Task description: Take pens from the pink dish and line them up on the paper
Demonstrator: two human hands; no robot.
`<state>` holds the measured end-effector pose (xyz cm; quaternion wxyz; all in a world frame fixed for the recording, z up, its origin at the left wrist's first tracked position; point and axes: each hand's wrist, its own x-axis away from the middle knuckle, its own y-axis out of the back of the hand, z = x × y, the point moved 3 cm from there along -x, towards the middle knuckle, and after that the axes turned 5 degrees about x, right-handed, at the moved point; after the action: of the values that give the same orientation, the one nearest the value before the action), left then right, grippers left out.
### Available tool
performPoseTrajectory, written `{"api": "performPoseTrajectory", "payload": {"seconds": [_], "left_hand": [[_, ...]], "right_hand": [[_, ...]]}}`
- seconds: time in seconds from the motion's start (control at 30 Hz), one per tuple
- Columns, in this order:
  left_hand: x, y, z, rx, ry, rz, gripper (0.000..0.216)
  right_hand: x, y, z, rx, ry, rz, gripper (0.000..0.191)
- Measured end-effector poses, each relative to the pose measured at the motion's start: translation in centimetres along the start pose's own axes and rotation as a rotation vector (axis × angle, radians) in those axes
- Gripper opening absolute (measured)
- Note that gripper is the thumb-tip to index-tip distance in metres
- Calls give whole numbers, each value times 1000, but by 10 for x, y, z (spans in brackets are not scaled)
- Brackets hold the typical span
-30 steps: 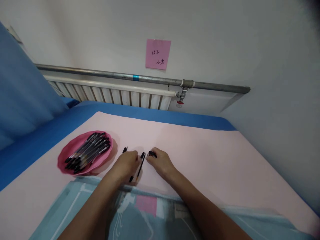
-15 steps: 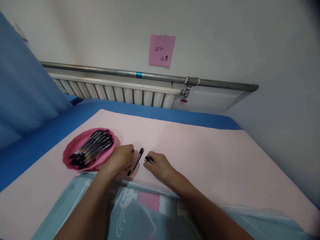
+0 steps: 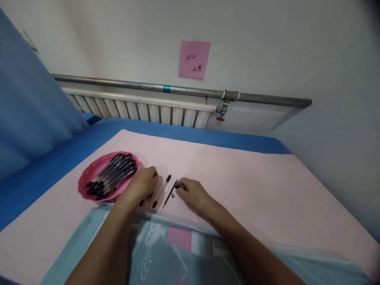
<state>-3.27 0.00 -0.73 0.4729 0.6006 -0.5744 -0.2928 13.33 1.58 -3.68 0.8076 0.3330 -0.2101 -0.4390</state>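
My left hand point(image 3: 141, 187) rests knuckles-up on the pink table cover point(image 3: 237, 186), fingers curled over a dark pen part whose black tip point(image 3: 141, 203) pokes out below it. Just to its right lies a clear pen barrel point(image 3: 162, 191) with black ends. Beside that lies a thin black refill point(image 3: 170, 195) with a yellowish tip. My right hand point(image 3: 192, 194) pinches the refill's upper end with thumb and forefinger. A pink dish point(image 3: 87, 176) holding several black pens point(image 3: 114, 175) sits just left of my left hand.
A patterned pale-blue cloth point(image 3: 166, 249) covers the near edge under my forearms. Blue bedding point(image 3: 44, 166) borders the pink cover at the left and back. Behind run a radiator point(image 3: 139, 111), a metal pipe point(image 3: 178, 90) and a pink note point(image 3: 194, 58) on the wall.
A thin refill now lies beside the clear barrel, with my right fingers on its top end. My left hand has slid slightly down and left. The view has shifted a little.
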Motion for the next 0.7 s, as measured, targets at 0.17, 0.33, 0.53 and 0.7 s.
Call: {"api": "performPoseTrajectory", "payload": {"seconds": [0.17,0.33,0.53,0.7], "left_hand": [[1,-4,-2,10,11,11,24],[-1,-10,-3,19,18,13,26],[2,-12,-11,28,10,40,25],[8,-11,-20,21,12,69,24]], "right_hand": [[1,9,-2,100,1,-37,21],[4,11,-2,347,61,-18,17],[8,15,1,630,75,-3,16],[11,15,6,536,54,30,14]]}}
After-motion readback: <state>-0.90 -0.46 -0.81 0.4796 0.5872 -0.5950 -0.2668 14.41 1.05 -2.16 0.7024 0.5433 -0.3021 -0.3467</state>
